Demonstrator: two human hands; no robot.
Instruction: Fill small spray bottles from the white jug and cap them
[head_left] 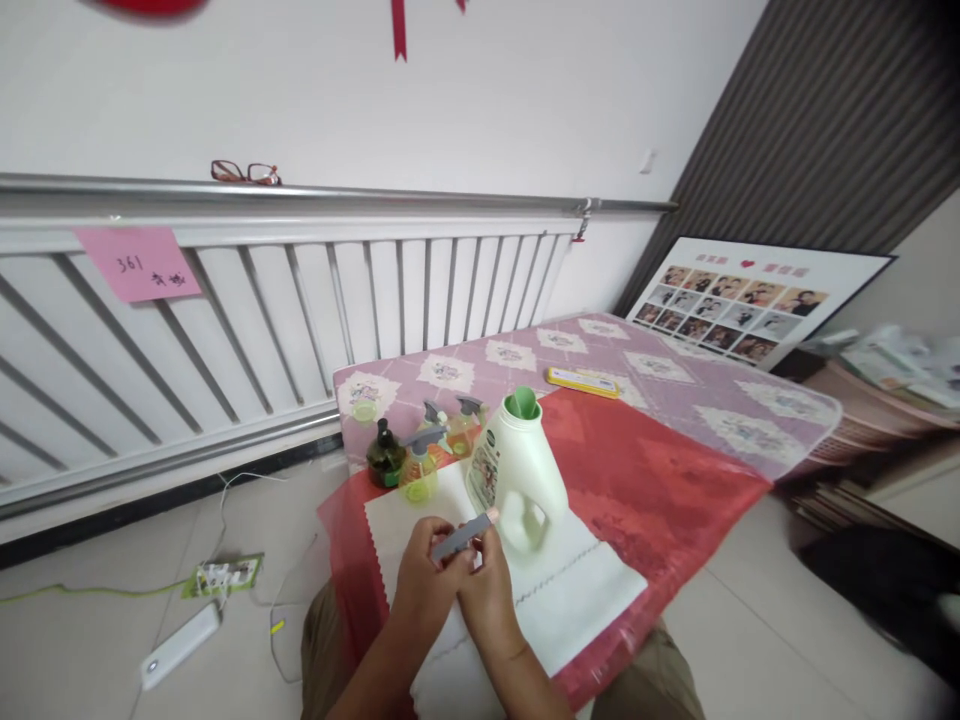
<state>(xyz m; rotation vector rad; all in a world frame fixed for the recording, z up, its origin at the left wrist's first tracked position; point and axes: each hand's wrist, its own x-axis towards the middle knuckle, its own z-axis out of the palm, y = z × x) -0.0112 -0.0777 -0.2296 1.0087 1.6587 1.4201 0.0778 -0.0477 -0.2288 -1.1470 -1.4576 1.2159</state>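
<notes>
My left hand (pixel 421 585) and my right hand (pixel 489 585) meet over a white cloth (pixel 577 585) at the near edge of a low table. Both are closed on a small grey spray trigger head (pixel 459 538) held between them. Just beyond stands a pale green detergent jug (pixel 517 475) with its cap off and a handle on its near side. To its left stand a dark green bottle (pixel 385 455) without a sprayer and yellow spray bottles (pixel 418 470) with grey triggers.
A red sheet (pixel 660 480) and a pink patterned cloth (pixel 720 400) cover the table. A yellow flat box (pixel 583 381) lies further back. A white radiator (pixel 225 320) lines the wall, a photo board (pixel 739 300) leans at right, and a power bank (pixel 180 645) and cables lie on the floor.
</notes>
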